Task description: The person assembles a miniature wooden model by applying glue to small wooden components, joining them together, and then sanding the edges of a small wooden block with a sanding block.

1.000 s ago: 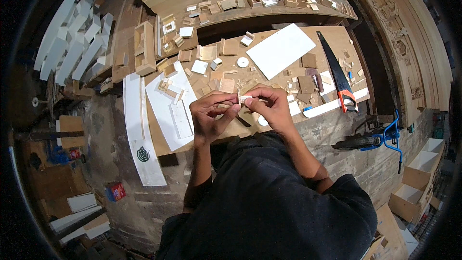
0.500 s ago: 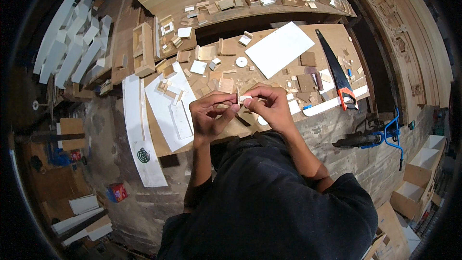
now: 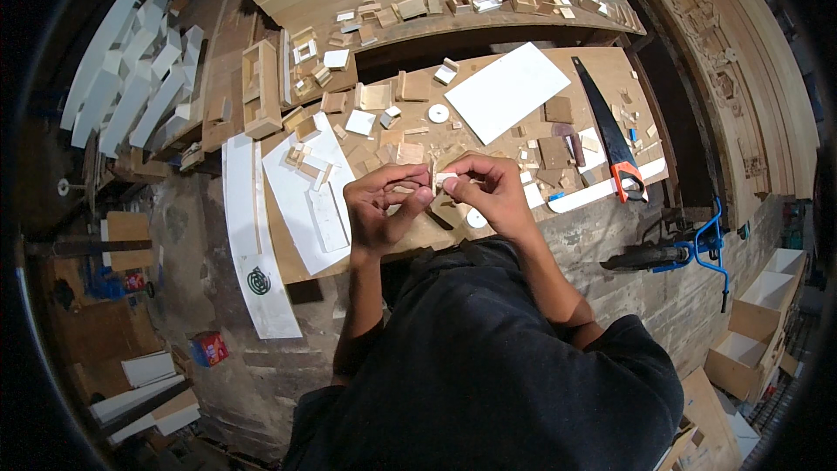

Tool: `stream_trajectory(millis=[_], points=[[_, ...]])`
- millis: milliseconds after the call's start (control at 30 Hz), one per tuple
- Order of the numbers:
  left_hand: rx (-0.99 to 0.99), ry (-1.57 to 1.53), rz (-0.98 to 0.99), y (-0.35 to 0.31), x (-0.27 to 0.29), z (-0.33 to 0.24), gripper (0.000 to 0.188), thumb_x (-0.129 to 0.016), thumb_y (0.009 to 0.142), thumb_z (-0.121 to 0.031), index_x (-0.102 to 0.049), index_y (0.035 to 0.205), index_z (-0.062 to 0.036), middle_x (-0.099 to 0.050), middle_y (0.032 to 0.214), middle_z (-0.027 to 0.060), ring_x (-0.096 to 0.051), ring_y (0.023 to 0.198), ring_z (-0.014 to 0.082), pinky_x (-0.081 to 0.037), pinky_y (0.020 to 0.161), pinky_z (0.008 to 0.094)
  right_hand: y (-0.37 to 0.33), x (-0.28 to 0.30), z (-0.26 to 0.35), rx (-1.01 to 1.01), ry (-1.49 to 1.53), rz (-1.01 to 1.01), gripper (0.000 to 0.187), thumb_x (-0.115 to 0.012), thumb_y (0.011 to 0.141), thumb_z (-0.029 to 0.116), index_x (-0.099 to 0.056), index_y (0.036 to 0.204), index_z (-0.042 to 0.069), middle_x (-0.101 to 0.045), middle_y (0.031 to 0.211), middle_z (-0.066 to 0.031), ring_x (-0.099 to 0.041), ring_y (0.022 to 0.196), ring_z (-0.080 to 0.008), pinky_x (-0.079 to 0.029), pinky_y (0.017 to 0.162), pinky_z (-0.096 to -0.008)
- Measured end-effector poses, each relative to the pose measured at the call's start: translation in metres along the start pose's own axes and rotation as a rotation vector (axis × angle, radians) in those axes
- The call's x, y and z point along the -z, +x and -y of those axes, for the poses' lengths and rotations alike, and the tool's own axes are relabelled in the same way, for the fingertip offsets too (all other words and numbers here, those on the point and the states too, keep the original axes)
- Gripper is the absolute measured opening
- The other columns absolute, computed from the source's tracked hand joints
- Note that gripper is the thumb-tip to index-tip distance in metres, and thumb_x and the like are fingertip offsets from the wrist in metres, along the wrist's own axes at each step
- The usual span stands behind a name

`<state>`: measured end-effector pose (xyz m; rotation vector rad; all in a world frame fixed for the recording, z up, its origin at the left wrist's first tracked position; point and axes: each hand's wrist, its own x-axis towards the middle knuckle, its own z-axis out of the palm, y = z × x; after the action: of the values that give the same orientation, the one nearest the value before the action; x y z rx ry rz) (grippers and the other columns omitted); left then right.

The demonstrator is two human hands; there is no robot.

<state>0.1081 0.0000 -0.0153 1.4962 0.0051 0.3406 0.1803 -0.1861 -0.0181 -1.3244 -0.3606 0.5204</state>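
Small piece, white and pale wood, up between the two hands above the table, near its front edge. Right hand has it: thumb and forefinger pinched on its white end, other fingers curled. From that hand the piece lies toward 10 o'clock.

Left hand faces it, half curled, a gap between thumb and fingers; piece toward 2 o'clock from there, fingertips just beside its wood end. Contact or grip on that side: cannot tell.

Wood end looks like a thin strip, long axis roughly 12 to 6, crosswise to the white part, which runs toward 3. Right hand nearer, being on it.

Around the piece: white disc at 12, white panel at 1, saw at 2, dark strip at 6.
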Motion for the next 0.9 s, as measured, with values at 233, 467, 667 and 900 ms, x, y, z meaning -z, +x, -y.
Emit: stream_trajectory(millis=[233,467,667,900], points=[[0.046,0.015,-0.04,-0.004,0.004,0.007,0.025,-0.074,0.088,-0.002,-0.071,0.107,0.012,-0.075,0.091,0.016,-0.073,0.077,0.016,-0.061,0.071,0.0231,-0.002,0.0,0.0,-0.038,0.031,0.025,0.016,-0.071,0.093,0.007,-0.072,0.105,-0.003,-0.071,0.091,-0.0044,-0.064,0.079,-0.0084,-0.052,0.072,-0.0235],[0.066,-0.038,-0.033,-0.003,-0.002,0.003,0.022,-0.075,0.087,-0.001,-0.072,0.105,0.0107,-0.073,0.097,0.0171,-0.072,0.079,0.0152,-0.06,0.069,0.0208,-0.001,-0.003,-0.003,0.004,0.013,-0.011,0.018,-0.074,0.09,0.011,-0.074,0.102,-0.003,-0.071,0.082,-0.0027,-0.061,0.071,-0.0051,-0.048,0.062,-0.0205],[0.127,-0.005,-0.019,-0.001,-0.002,-0.006,0.023,-0.077,0.086,-0.003,-0.073,0.104,0.0101,-0.073,0.099,0.0176,-0.072,0.082,0.015,-0.061,0.07,0.0213,0.0,0.0,-0.007,0.026,-0.038,-0.026,0.018,-0.075,0.089,0.012,-0.075,0.1,-0.002,-0.07,0.083,-0.0017,-0.06,0.072,-0.0044,-0.046,0.061,-0.0196],[0.098,0.004,-0.006,0.0,-0.001,-0.005,0.023,-0.078,0.085,-0.004,-0.074,0.103,0.0099,-0.073,0.1,0.0179,-0.072,0.082,0.0153,-0.061,0.069,0.0211,0.001,-0.002,-0.004,0.048,-0.069,-0.021,0.017,-0.076,0.088,0.01,-0.074,0.098,-0.004,-0.068,0.089,-0.0024,-0.059,0.072,-0.0034,-0.045,0.059,-0.0177]])
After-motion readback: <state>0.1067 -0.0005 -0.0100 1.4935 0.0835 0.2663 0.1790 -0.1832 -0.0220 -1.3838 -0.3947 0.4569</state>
